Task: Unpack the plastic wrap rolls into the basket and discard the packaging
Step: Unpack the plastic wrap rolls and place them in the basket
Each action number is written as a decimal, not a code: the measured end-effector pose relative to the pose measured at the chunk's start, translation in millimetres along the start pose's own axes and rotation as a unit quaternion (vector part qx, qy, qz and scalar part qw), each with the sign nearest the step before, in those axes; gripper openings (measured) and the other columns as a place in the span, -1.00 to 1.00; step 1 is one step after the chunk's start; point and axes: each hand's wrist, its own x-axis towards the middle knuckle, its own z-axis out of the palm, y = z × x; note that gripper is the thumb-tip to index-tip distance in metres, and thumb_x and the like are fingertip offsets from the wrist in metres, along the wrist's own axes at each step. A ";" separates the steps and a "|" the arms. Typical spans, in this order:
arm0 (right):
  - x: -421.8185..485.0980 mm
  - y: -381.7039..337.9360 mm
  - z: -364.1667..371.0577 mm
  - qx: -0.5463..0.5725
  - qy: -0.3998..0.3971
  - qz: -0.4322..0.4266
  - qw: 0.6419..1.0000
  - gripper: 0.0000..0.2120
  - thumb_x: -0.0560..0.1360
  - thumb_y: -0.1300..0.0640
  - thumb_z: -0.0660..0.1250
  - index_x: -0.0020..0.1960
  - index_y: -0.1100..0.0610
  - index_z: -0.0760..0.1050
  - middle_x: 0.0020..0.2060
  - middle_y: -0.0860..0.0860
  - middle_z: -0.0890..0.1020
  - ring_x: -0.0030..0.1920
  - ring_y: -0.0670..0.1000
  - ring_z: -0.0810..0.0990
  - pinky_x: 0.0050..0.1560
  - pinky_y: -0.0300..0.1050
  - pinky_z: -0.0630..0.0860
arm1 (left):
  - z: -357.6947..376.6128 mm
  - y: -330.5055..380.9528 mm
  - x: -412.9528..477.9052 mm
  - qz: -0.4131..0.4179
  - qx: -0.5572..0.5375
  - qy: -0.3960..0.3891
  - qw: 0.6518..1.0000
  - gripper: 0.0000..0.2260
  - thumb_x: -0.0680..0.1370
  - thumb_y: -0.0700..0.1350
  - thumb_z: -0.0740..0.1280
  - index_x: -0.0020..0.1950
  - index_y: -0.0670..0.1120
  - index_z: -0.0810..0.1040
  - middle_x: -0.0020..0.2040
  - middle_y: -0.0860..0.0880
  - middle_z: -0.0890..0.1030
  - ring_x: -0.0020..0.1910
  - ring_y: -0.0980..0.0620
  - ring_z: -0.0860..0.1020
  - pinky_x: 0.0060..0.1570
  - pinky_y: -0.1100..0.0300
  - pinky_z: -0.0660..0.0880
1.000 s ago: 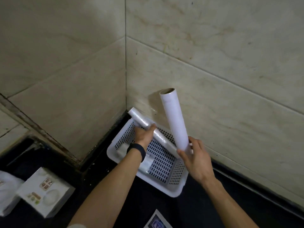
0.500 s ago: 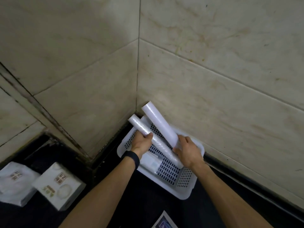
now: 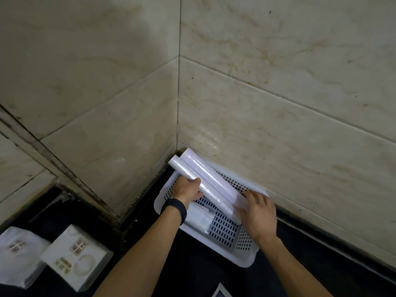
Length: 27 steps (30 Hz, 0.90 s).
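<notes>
Thick roll (image 3: pixel 212 177) lowered flat beside the thin roll (image 3: pixel 216 199) in the white basket (image 3: pixel 242 261).
A second ago the right hand (image 3: pixel 259 215) held it nearly upright; now that hand's fingers lie fairly straight over the rolls' near ends, while the left hand (image 3: pixel 186 189) curls round the glossy thin roll. Both white rolls touch, parallel, far ends jutting past the basket's rim at the wall corner.
</notes>
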 end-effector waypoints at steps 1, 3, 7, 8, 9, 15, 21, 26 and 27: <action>-6.7 3.0 -0.1 -0.039 -0.002 0.017 0.999 -0.53 0.44 0.00 0.44 0.32 0.05 0.49 0.29 0.09 0.55 0.36 0.18 0.42 0.37 0.24 0.34 | 0.5 -1.0 1.4 -0.005 -0.005 0.004 1.000 -0.92 0.58 -0.21 0.36 -0.11 -0.11 0.51 -0.08 -0.07 0.58 -0.12 -0.05 0.64 0.06 0.00 0.63; -15.4 7.8 -0.9 -0.032 -0.011 0.044 0.998 -0.51 0.42 0.08 0.41 0.33 0.07 0.44 0.37 0.12 0.45 0.42 0.22 0.32 0.39 0.30 0.30 | 0.8 -2.0 2.6 -0.018 -0.019 0.008 1.000 -0.94 0.57 -0.20 0.37 -0.08 -0.14 0.51 -0.07 -0.08 0.56 -0.11 -0.05 0.63 0.02 0.06 0.63; -10.3 -0.3 -6.8 0.150 0.014 0.172 0.974 -0.39 0.41 0.35 0.32 0.38 0.10 0.20 0.49 0.20 0.06 0.29 0.37 0.35 0.13 0.27 0.52 | 6.6 -7.2 3.8 -0.021 -0.030 0.017 0.999 -0.76 0.59 -0.18 0.35 0.24 -0.20 0.49 -0.01 -0.08 0.58 -0.14 -0.05 0.65 0.02 0.06 0.63; -9.1 -3.4 -8.4 0.206 0.010 0.206 0.957 -0.39 0.44 0.36 0.30 0.38 0.06 0.16 0.48 0.18 0.08 0.19 0.34 0.45 0.02 0.20 0.56 | 8.6 -9.0 4.1 -0.017 -0.034 0.023 0.999 -0.72 0.59 -0.18 0.34 0.30 -0.20 0.47 -0.02 -0.08 0.59 -0.17 -0.04 0.64 0.06 0.02 0.62; -9.8 -4.5 -8.1 0.248 -0.003 0.225 0.942 -0.40 0.48 0.35 0.28 0.40 0.02 0.13 0.46 0.18 0.15 0.11 0.31 0.52 -0.07 0.14 0.56 | 10.5 -10.8 4.5 -0.012 -0.036 0.030 0.999 -0.69 0.60 -0.19 0.32 0.33 -0.20 0.45 -0.02 -0.07 0.59 -0.18 -0.04 0.64 0.08 -0.01 0.62; -20.4 9.6 -15.3 0.449 -0.035 0.246 0.858 -0.28 0.50 0.16 0.39 0.48 -0.12 0.05 0.14 0.05 0.60 -0.12 -0.04 0.62 -0.15 0.05 0.63 | 13.7 -5.3 0.4 -0.016 -0.022 0.032 0.999 -0.87 0.59 -0.26 0.28 -0.14 -0.11 0.49 -0.13 -0.06 0.57 -0.13 -0.07 0.63 0.19 -0.09 0.56; -34.9 10.4 -6.5 0.467 -0.080 0.244 0.846 -0.32 0.58 0.19 0.24 0.56 -0.07 -0.03 0.09 0.02 0.52 -0.05 0.04 0.54 -0.07 -0.03 0.52 | 19.8 -4.7 0.8 -0.022 -0.007 0.049 0.999 -0.76 0.55 -0.27 0.26 0.22 -0.18 0.51 0.06 -0.10 0.60 -0.15 -0.05 0.66 0.06 -0.03 0.63; -33.9 6.2 -3.9 0.452 -0.074 0.243 0.855 -0.35 0.60 0.14 0.21 0.55 -0.04 -0.08 0.01 0.06 0.55 -0.13 0.05 0.56 -0.16 -0.04 0.51 | 21.9 2.1 -12.8 -0.016 -0.013 0.037 0.999 -0.92 0.57 -0.30 0.25 -0.04 -0.17 0.51 -0.19 -0.10 0.48 -0.17 -0.03 0.55 0.11 -0.08 0.60; -33.3 7.2 -3.7 0.449 -0.081 0.240 0.857 -0.36 0.60 0.12 0.22 0.54 -0.03 -0.07 0.02 0.06 0.55 -0.13 0.05 0.56 -0.17 -0.03 0.51 | 21.2 3.1 -15.2 -0.012 -0.012 0.028 0.999 -0.90 0.58 -0.30 0.25 -0.11 -0.15 0.49 -0.20 -0.10 0.46 -0.15 -0.04 0.53 0.13 -0.09 0.60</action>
